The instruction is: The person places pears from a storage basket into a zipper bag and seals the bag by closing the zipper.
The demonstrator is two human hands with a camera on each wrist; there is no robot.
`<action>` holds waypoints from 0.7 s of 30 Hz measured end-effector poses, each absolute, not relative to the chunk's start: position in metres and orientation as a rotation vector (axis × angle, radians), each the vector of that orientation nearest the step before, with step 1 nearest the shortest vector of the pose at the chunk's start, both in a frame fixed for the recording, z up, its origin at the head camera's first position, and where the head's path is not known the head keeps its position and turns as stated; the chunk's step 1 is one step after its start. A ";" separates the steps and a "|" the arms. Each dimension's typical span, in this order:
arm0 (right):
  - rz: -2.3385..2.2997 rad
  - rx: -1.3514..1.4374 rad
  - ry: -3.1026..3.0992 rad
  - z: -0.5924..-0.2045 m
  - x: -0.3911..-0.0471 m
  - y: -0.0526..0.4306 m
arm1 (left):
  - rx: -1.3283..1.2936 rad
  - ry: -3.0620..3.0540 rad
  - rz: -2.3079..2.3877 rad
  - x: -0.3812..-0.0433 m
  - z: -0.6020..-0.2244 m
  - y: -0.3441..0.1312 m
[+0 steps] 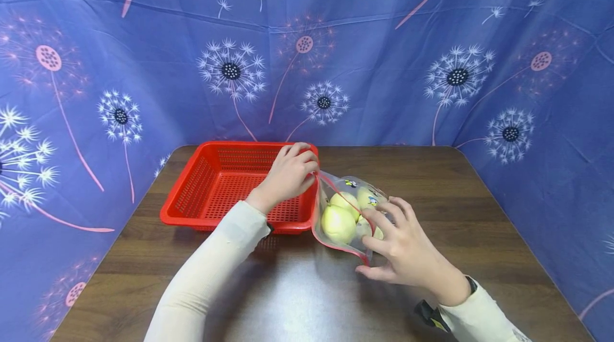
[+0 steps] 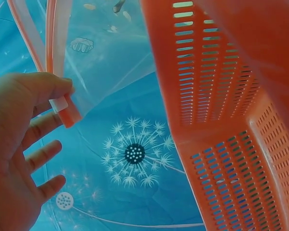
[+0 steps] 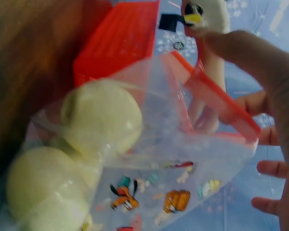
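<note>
A clear zip bag (image 1: 320, 230) with red zip edging and cartoon prints lies with its mouth spread. Several round yellow-green fruits (image 1: 338, 224), like apples or pears, are inside it. My left hand (image 1: 289, 171) reaches over the basket and pinches the bag's far zip end between thumb and index finger. That zip end (image 2: 70, 115) carries a small white slider in the left wrist view. On the bag's near right side is my right hand (image 1: 400, 246), thumb and fingers spread apart around the red edge. The right index finger (image 3: 245, 108) overlaps the zip strip (image 3: 221, 103).
A red perforated plastic basket (image 1: 192, 221) stands to the left, right beside the bag, with no contents showing. Both rest on a dark wooden table (image 1: 431, 171). A blue dandelion-print cloth (image 1: 384, 81) hangs behind and at the sides.
</note>
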State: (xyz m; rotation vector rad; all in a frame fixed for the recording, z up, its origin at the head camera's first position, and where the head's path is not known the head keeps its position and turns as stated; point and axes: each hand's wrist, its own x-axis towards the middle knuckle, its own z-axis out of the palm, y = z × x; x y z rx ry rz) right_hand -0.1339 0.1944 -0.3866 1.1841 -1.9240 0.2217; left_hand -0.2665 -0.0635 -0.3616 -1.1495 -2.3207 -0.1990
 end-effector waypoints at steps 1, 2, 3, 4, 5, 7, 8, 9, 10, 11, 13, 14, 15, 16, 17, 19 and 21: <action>0.217 1.177 -1.929 -0.388 -0.133 0.194 | -1.144 -2.326 -0.197 -0.267 -0.362 -0.064; 0.213 1.167 -1.938 -0.390 -0.132 0.193 | -1.140 -2.332 -0.197 -0.267 -0.362 -0.064; 0.199 1.154 -1.950 -0.391 -0.131 0.193 | -1.136 -2.338 -0.196 -0.268 -0.362 -0.064; 0.185 1.140 -1.969 -0.392 -0.129 0.193 | -1.135 -2.342 -0.196 -0.268 -0.362 -0.064; 0.168 1.123 -1.993 -0.392 -0.128 0.193 | -1.135 -2.344 -0.195 -0.268 -0.362 -0.064; 0.129 1.094 -2.056 -0.392 -0.126 0.195 | -1.136 -2.347 -0.197 -0.268 -0.362 -0.064; 0.108 1.084 -2.085 -0.392 -0.125 0.195 | -1.137 -2.346 -0.199 -0.268 -0.361 -0.064; 0.089 1.077 -2.111 -0.392 -0.124 0.196 | -1.139 -2.344 -0.200 -0.268 -0.361 -0.064; 0.077 1.071 -2.134 -0.391 -0.123 0.197 | -1.141 -2.342 -0.201 -0.268 -0.361 -0.064; 0.070 1.070 -2.149 -0.391 -0.123 0.197 | -1.143 -2.340 -0.202 -0.267 -0.361 -0.064; 0.064 1.072 -2.160 -0.391 -0.122 0.198 | -1.147 -2.338 -0.206 -0.267 -0.360 -0.064; 0.063 1.074 -2.156 -0.390 -0.122 0.199 | -1.147 -2.337 -0.205 -0.267 -0.360 -0.065; 0.068 1.075 -2.153 -0.390 -0.122 0.200 | -1.147 -2.338 -0.206 -0.267 -0.360 -0.065; 0.069 1.074 -2.148 -0.389 -0.122 0.200 | -1.146 -2.339 -0.205 -0.266 -0.360 -0.065; 0.076 1.073 -2.144 -0.388 -0.122 0.201 | -1.145 -2.340 -0.207 -0.266 -0.360 -0.065; 0.090 1.067 -2.144 -0.386 -0.123 0.204 | -1.143 -2.340 -0.208 -0.265 -0.359 -0.065; 0.102 1.065 -2.144 -0.383 -0.124 0.208 | -1.142 -2.337 -0.212 -0.264 -0.358 -0.065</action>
